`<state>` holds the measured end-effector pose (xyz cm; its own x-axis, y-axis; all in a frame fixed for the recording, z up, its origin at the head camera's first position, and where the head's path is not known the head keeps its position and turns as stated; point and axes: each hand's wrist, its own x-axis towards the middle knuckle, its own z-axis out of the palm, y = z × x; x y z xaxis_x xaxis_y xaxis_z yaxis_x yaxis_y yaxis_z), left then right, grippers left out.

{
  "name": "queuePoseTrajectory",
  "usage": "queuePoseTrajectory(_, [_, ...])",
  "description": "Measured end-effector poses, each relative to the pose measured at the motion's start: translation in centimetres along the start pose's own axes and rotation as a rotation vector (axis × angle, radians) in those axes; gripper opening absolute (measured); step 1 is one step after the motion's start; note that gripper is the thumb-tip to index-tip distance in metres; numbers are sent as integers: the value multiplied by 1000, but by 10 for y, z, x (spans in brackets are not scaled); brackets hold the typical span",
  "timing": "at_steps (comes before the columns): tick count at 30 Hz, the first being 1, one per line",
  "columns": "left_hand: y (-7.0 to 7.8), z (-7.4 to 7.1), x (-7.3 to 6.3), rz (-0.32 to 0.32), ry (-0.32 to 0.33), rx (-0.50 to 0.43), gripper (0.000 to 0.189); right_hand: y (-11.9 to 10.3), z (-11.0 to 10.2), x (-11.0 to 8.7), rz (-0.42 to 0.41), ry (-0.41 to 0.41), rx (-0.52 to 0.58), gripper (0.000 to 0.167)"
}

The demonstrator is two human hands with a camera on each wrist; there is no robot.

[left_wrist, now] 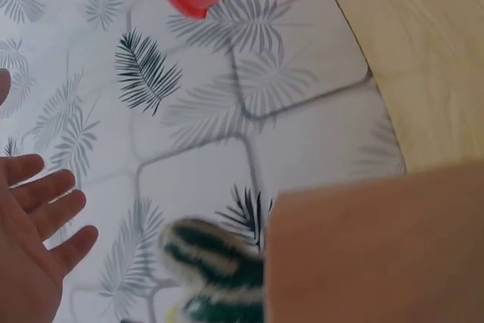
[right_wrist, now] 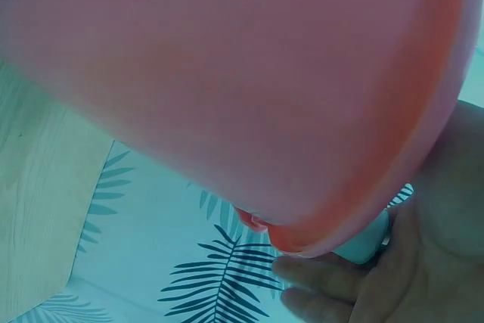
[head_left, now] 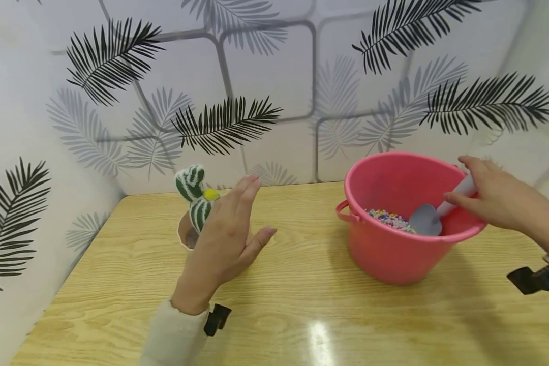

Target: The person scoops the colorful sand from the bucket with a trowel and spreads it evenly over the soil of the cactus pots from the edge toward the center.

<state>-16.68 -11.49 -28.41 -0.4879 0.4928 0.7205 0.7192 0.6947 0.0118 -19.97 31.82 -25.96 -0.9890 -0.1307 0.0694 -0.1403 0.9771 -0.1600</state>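
Note:
In the head view my left hand (head_left: 226, 234) is raised beside a knitted green-and-white cactus (head_left: 200, 211) with a yellow bloom, its fingers straight and the thumb apart. The cactus stands in a small pot (head_left: 183, 229), mostly hidden behind that hand; the left wrist view shows its brown side (left_wrist: 378, 247) close up. At the right, my right hand (head_left: 508, 195) is over the rim of a pink bucket (head_left: 393, 259). Its thumb and forefinger are spread on either side of the pale handle of a grey-bladed scoop (head_left: 426, 221), whose blade lies against small multicoloured beads (head_left: 389, 218).
A pink loop handle (head_left: 345, 211) sticks out from the bucket's left side. The wood-grain table (head_left: 293, 295) ends at a leaf-patterned wall covering (head_left: 274, 142) at the back and left. A black strap piece (head_left: 217, 319) sits at the left cuff.

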Motion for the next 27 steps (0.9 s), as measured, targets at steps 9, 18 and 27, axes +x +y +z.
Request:
queuePoseTrajectory(9, [12,34,14,-44,-1,-163,71,-8,-1,-1,-88,60,40,69])
queuePoseTrajectory(18, [24,63,29,-238,-89,-406,77,-20,3,3,-158,165,124,47])
queuePoseTrajectory(27, [43,93,39,-312,-166,-552,65,-17,4,8,-42,25,393,40])
